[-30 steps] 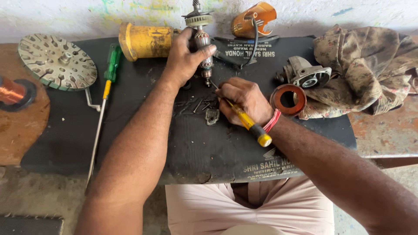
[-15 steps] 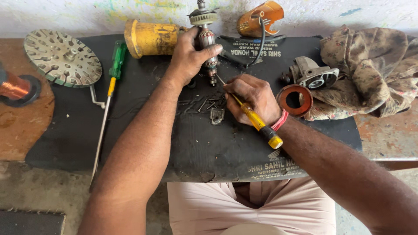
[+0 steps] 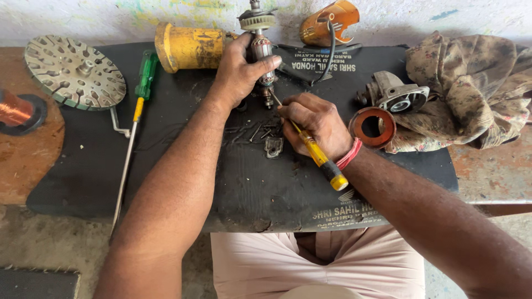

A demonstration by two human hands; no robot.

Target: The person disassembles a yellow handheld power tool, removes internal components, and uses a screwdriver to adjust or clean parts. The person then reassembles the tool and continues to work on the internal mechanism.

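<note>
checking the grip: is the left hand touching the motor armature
Touching. The head view shows the left hand wrapped around the armature, thumb across its front.

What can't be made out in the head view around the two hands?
- Screwdriver tip: the yellow-handled screwdriver in the right hand meets the motor armature at a spot too small to resolve.
- Armature middle: covered by the left hand.
- Small screws on the black mat: too small to count.
- Copper coil: cut off by the left edge.

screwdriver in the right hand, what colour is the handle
Yellow with a black end, on the screwdriver in the head view.
</note>
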